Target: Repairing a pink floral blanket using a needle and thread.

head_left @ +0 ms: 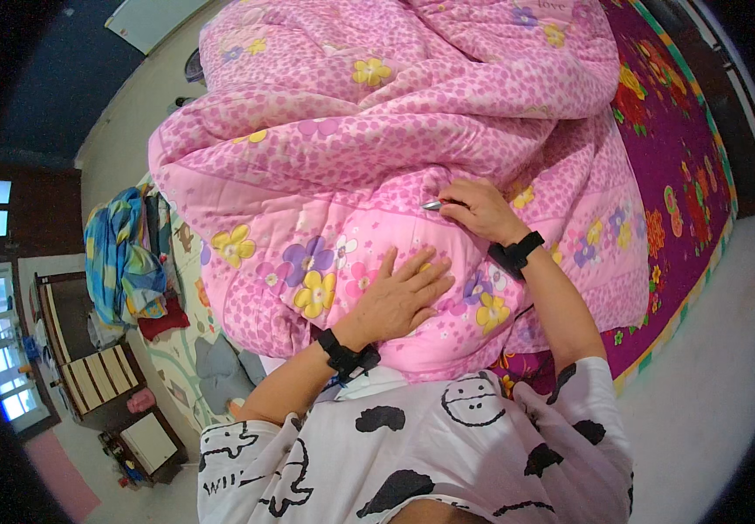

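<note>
A thick pink quilt (264, 183) with yellow and purple flowers spreads in heaped folds before me and over my lap. My left hand (403, 297) lies flat on it with the fingers spread, holding nothing. Further up and to the right, my right hand (480, 210) is closed around a small silvery tool with a pointed tip (431, 206). Its tip points left, close over the quilt's surface. Most of the tool is hidden in the fingers, so its exact kind does not show.
At the right lies a purple floral mat (674, 183) with a striped border. A heap of blue and yellow cloth (124, 253) sits at the left, near a grey cushion-like bundle (224, 371). Beyond stand brown shelves (102, 380) below a bright window (6, 341).
</note>
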Tool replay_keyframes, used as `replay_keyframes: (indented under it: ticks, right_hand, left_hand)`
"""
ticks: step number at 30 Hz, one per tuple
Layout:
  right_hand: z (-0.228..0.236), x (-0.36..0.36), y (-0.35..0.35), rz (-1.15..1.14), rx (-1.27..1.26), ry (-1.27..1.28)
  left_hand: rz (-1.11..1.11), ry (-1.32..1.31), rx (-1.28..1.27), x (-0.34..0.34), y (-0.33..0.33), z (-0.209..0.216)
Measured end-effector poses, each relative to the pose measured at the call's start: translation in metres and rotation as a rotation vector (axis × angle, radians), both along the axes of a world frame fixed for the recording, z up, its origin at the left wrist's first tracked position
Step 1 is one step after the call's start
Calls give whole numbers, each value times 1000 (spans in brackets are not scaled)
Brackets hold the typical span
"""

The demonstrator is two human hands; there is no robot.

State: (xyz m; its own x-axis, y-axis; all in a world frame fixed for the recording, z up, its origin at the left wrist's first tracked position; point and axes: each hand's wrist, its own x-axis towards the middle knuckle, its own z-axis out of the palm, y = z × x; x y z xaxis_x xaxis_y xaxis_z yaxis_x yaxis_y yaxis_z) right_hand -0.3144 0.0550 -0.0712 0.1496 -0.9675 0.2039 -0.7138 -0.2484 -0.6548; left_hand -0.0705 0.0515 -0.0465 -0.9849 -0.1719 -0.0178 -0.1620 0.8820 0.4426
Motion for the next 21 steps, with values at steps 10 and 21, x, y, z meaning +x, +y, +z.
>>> replay_keyframes:
  ticks: [10,21]
  right_hand:
    - [-21,-4,5,-94,127,-217]
    - [-6,5,27,-217,334,-680]
  left_hand:
    - [4,19,-1,-2,0,-1]
    - [-9,70,74,2,-2,-3]
